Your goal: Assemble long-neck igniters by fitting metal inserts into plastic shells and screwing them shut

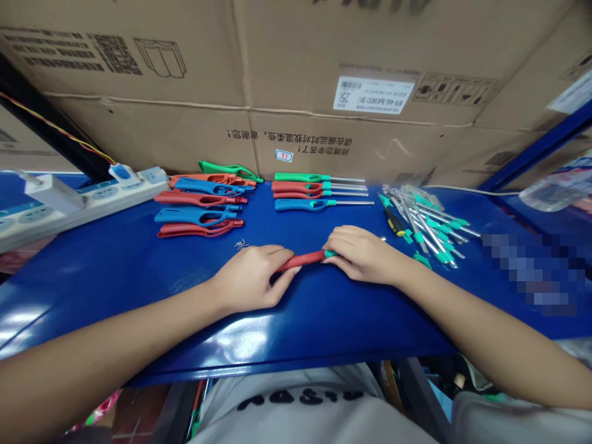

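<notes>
Red plastic lighter handle (305, 259) with a teal collar (330, 253) is held above the middle of a glossy blue tabletop (296, 339), between the person's two hands.

At far left, a white plastic power strip (99, 197) slants along the table, carrying white plugs. Behind everything stands a brown cardboard box (185, 129), printed upside down; its left part bears a square code and a line drawing of curtains. Before it lie smooth, looped handles in green, orange, blue and red (185, 215), then small loose metal pins (240, 245).

Beside the pins, the left hand (254, 277) grips the red handle's left end between thumb and fingers. A small sticker (283, 155) on the box reads 33, near upside-down Chinese text ending 谢谢您. Below are four lighters with slim metal tubes (300, 205), tips pointing right.

The right hand (358, 254) is closed around the teal collar; a metal tip (383, 239) shows beyond it. A white label (374, 94) above shows 25. Blue surface runs from both hands to the straight front edge.

Farther right, a yellow-and-black screwdriver (393, 220) touches a jumbled pile of shiny tubes with teal fittings (435, 231); a clear plastic container (550, 188) sits at the far right.
</notes>
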`<state>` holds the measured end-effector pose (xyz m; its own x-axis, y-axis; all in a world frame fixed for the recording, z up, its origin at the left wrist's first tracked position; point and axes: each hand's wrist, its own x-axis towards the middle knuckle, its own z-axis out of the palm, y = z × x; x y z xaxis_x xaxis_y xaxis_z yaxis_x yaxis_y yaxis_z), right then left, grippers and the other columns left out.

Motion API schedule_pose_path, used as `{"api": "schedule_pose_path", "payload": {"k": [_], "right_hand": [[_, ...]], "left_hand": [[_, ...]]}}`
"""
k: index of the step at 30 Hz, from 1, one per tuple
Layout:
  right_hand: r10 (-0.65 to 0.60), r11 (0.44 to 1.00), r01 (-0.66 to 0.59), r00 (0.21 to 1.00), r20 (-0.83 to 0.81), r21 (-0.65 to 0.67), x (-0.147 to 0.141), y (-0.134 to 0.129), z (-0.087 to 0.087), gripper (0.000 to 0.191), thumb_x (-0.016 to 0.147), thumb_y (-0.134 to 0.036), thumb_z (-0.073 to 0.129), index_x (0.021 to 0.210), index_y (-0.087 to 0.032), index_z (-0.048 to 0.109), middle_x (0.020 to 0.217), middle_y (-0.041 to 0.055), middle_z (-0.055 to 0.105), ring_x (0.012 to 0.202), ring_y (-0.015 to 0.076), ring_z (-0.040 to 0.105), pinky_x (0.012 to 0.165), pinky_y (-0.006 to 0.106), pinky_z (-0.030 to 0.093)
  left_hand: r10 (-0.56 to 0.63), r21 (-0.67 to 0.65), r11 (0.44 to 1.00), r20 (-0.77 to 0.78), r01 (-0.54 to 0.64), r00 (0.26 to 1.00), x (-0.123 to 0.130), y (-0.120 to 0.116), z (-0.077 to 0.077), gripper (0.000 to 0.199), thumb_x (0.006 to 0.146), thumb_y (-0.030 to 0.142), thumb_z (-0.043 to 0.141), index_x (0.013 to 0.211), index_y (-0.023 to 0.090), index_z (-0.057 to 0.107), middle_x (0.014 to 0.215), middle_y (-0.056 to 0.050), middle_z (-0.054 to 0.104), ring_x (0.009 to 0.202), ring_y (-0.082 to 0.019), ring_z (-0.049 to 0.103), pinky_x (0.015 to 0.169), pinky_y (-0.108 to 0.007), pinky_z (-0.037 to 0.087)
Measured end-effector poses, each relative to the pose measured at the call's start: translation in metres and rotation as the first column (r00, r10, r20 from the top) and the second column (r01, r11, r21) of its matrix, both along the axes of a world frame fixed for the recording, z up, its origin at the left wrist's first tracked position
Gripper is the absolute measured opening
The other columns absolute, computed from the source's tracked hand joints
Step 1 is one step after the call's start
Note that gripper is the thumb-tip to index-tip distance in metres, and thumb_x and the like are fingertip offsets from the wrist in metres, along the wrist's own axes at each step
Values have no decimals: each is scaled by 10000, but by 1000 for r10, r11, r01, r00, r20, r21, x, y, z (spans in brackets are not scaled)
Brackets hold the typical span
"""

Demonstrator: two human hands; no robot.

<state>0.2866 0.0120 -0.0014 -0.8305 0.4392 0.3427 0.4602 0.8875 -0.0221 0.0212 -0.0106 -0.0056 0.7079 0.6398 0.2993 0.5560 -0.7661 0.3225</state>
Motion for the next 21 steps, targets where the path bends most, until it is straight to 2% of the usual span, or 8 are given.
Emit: {"api": "schedule_pose_path", "payload": {"k": [7, 14, 17, 21], "right_hand": [[21, 996, -26, 998, -51, -91, -1, -1, -1, 187, 1001, -248, 519, 931, -125, 641, 818, 92, 650, 765, 206, 571, 769, 334, 491], [6, 977, -25, 996, -91, -212, -1, -1, -4, 163, 985, -253, 551, 907, -141, 640, 794, 79, 648, 742, 198, 581, 739, 326, 485], [-14, 964, -13, 995, -102, -264, -1, -1, -4, 155, 981, -260, 559, 903, -151, 637, 796, 73, 652, 736, 194, 583, 729, 324, 480], [-85, 944, 62, 995, -58, -324, -1, 1, 1, 167, 983, -285, 565, 923, -148, 642, 859, 87, 667, 791, 206, 604, 740, 332, 482]], "left_hand": [[6, 190, 982, -122, 17, 993, 0, -4, -1, 290, 992, 293, 433, 935, 144, 675, 742, -52, 659, 590, -207, 631, 526, -317, 448], [4, 271, 962, -132, 33, 991, 1, -9, -3, 285, 992, 266, 430, 932, 138, 678, 713, -48, 655, 557, -198, 616, 508, -313, 436], [2, 222, 975, -122, 25, 992, 1, -7, -3, 291, 991, 274, 435, 924, 136, 682, 721, -57, 658, 571, -199, 619, 521, -309, 430], [0, -20, 1000, -46, -1, 999, 1, 5, 3, 284, 991, 319, 478, 936, 142, 693, 793, -66, 684, 686, -194, 653, 622, -294, 464]]}}
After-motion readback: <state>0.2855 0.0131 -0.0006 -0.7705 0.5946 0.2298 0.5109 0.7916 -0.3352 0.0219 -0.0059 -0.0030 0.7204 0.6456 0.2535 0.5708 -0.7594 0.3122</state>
